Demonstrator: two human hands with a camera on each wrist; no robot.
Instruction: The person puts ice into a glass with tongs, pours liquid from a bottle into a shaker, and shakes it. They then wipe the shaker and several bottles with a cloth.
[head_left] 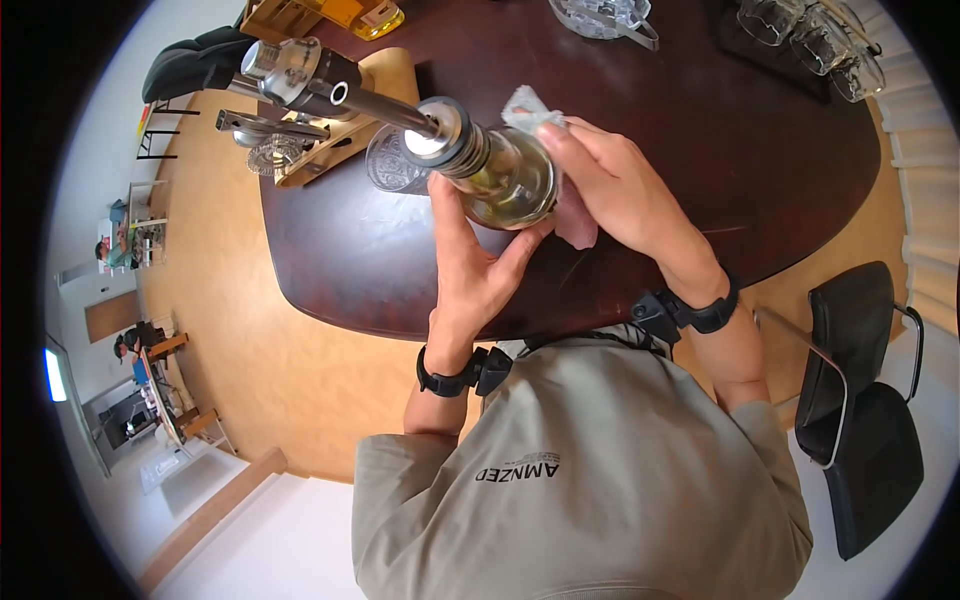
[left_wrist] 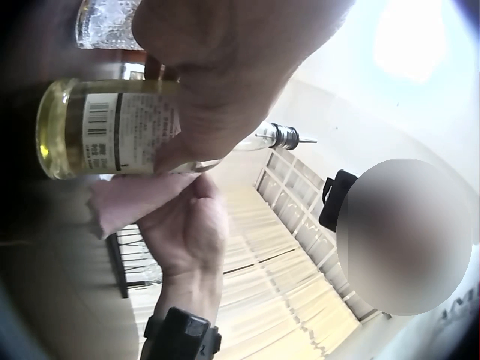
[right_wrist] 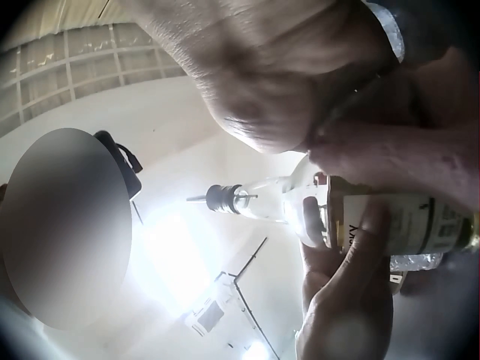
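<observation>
A glass bottle point(head_left: 520, 190) of pale yellow liquid, with a metal pour spout point(head_left: 430, 135) in its neck, is held over the table near its front edge. My left hand point(head_left: 472, 280) grips the bottle's side, thumb and fingers spread round it. A printed label with a barcode point(left_wrist: 97, 124) shows on the glass in the left wrist view. My right hand point(head_left: 625, 190) holds a cloth point(head_left: 575, 217), pinkish below and whitish at its upper end, against the bottle's other side. In the right wrist view the left fingers lie across the label point(right_wrist: 405, 225).
Behind the bottle stands a patterned clear glass point(head_left: 390, 165). A wooden stand point(head_left: 390, 75) at the left carries a metal shaker point(head_left: 300, 75) and a strainer point(head_left: 275, 155). An ice bucket point(head_left: 600, 20) with tongs, and several glass mugs point(head_left: 825, 45), stand farther back on the dark table point(head_left: 720, 150).
</observation>
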